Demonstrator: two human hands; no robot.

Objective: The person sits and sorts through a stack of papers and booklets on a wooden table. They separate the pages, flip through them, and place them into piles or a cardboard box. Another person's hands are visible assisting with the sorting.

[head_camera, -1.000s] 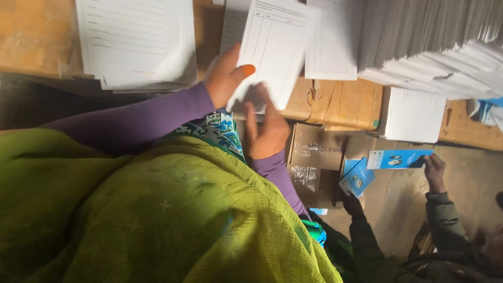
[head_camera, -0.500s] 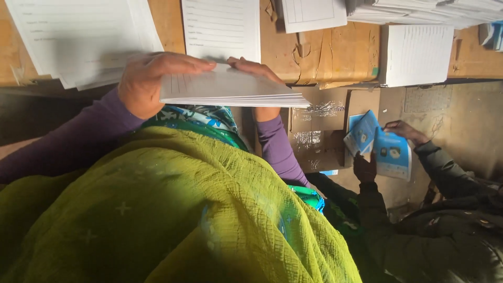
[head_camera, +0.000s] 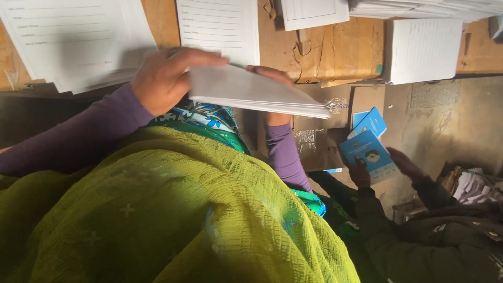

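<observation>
Paper stack [head_camera: 257, 94] barely shifted, left hand [head_camera: 162, 78] gripping one end, right hand [head_camera: 272, 78] holding beneath.

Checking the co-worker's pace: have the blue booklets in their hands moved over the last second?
Yes. The blue booklets have come down and left, away from the lined notepad on the brown table.

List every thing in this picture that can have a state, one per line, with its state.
Paper stack: lifted off the table, held level.
Left hand: closed on the stack's end.
Right hand: under the stack, mostly hidden.
Blue booklets: held by a co-worker's hands.
Lined sheets: lying flat on the wooden table.
</observation>
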